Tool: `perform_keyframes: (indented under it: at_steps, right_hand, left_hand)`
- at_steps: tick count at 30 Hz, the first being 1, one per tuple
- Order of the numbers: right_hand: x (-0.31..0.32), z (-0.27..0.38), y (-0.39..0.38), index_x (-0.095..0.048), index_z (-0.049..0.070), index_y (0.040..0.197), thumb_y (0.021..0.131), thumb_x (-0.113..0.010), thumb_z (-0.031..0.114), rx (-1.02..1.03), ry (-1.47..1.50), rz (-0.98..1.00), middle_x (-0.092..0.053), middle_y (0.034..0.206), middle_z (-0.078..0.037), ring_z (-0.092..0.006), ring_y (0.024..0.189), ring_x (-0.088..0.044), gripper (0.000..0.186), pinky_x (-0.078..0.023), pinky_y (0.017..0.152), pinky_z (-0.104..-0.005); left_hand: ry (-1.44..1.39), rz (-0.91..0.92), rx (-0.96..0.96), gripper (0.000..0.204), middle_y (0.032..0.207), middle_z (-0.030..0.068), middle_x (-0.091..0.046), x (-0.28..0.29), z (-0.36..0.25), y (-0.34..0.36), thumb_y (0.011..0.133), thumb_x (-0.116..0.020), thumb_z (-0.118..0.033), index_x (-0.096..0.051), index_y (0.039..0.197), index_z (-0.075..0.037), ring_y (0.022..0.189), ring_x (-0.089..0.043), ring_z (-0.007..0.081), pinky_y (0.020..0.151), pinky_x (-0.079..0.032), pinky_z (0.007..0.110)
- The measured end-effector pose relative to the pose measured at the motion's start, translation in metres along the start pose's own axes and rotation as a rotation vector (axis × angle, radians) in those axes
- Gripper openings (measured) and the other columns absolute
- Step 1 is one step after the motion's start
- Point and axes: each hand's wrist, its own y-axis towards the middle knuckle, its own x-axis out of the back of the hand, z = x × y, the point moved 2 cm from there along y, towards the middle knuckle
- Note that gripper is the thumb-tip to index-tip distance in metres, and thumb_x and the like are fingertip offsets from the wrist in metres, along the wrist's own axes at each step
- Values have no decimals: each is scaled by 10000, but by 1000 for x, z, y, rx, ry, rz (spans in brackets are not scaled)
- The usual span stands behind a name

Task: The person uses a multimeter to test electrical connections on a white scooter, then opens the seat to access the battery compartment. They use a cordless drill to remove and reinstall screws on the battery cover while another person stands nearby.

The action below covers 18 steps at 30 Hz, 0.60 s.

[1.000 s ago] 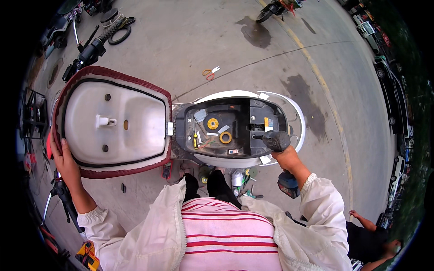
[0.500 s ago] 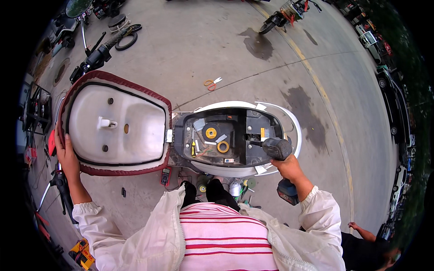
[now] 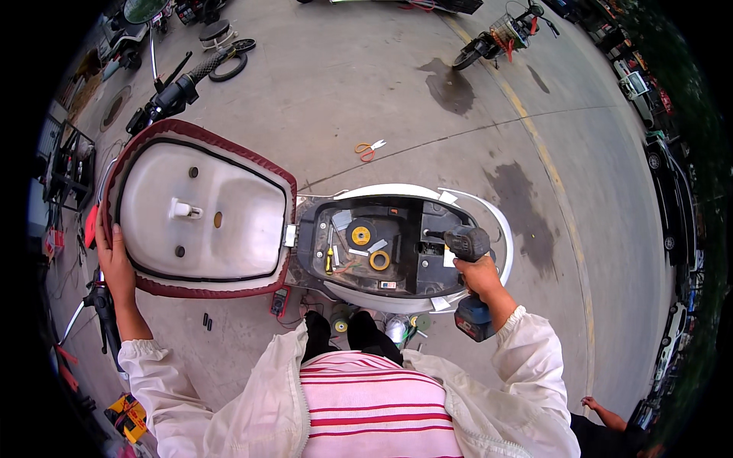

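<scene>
A scooter seat (image 3: 244, 198) with a red cover stands flipped up on the left, its pale underside facing me. My left hand (image 3: 116, 263) grips its outer rim. My right hand (image 3: 479, 276) is closed around a dark cordless drill (image 3: 467, 243) with a blue battery pack at its base. The drill's nose points left, over the right part of the open black storage bin (image 3: 397, 284), close to the far-side bolt. Whether it touches the bolt I cannot tell. Inside the bin lie a grinding disc (image 3: 361, 235), a yellow tape roll (image 3: 379, 260) and a yellow-handled screwdriver (image 3: 329, 261).
Orange-handled scissors (image 3: 368, 150) lie on the concrete beyond the scooter. A red multimeter (image 3: 280, 300) and several tools sit near my feet. The handlebar (image 3: 172, 95) rises at upper left. An electric bike (image 3: 500, 38) stands far off; a person's arm (image 3: 607, 414) shows at lower right.
The drill has moved away from me, toward the far side of the bin, with its nose now near the far-side bolt. My left hand stays on the seat rim. The view has shifted slightly.
</scene>
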Motion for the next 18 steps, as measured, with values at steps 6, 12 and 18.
perform_keyframes:
  at_steps: [6,12,18]
  right_hand:
    - [18,-11,35,-726,-5,952,793,-747,287,406,-287,-49,-726,944,-231,-363,916,-709,334,-539,792,-401]
    - [42,49,45,-736,120,1051,754,-741,306,343,-795,61,-722,1062,-177,-381,1019,-671,351,-532,869,-425]
    - [40,31,72,-718,54,1079,752,-747,288,411,-542,138,-711,1074,-215,-370,1034,-675,403,-527,885,-409]
  left_hand:
    - [51,-7,-18,492,1498,159,-458,-3,-4,1,1063,-460,-212,-390,1502,-2,1379,-436,253,1150,-297,340]
    - [47,-9,16,484,1526,141,-433,1,-4,0,1054,-452,-189,-401,1504,-17,1422,-387,249,1181,-247,345]
    - [56,-2,-5,492,1530,141,-432,-1,-9,1,1056,-456,-214,-405,1506,-19,1428,-379,250,1182,-244,349]
